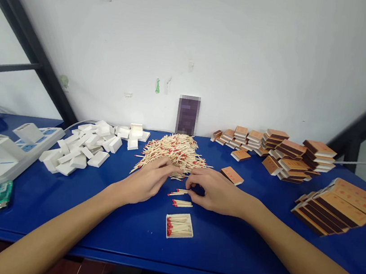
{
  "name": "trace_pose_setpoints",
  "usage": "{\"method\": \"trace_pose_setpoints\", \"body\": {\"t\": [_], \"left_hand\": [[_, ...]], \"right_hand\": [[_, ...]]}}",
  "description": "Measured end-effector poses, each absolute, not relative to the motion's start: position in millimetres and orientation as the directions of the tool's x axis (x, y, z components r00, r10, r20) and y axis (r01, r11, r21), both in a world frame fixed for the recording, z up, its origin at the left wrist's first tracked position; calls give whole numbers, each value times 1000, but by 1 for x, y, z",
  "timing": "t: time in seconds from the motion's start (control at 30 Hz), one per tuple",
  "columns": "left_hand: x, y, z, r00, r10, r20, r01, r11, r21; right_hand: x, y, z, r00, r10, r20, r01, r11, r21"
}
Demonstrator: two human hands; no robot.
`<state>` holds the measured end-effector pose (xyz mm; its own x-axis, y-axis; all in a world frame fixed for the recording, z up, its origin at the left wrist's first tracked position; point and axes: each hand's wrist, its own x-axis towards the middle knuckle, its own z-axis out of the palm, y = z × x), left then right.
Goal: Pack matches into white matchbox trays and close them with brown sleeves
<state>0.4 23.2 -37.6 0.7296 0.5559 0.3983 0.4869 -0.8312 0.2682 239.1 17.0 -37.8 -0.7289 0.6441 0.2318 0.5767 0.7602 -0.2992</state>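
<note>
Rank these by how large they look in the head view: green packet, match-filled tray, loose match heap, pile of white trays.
1. Pile of white trays
2. Loose match heap
3. Match-filled tray and green packet: too alike in apparent size to rank against each other.

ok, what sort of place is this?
Probably an indoor workstation for matchbox handwork: a heap of loose matches, a pile of small white trays and stacks of orange-brown boxes share one blue table.
</note>
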Motion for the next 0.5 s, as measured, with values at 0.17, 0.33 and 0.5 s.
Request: {"method": "trace_pose_setpoints", "body": {"t": [0.17, 0.33, 0.5], "left_hand": [[0, 22, -40, 709, 587, 392, 467, -806, 363], [0, 25, -42, 692, 572, 440, 439, -817, 373], [0, 28, -46, 688, 606, 400, 496, -794, 351]], "right_hand": [[236, 22, -47, -718, 648, 254, 566, 756, -328], [231, 23, -54, -708, 650, 275, 545, 751, -373], [232, 20, -50, -727, 635, 260, 527, 760, -381]]}}
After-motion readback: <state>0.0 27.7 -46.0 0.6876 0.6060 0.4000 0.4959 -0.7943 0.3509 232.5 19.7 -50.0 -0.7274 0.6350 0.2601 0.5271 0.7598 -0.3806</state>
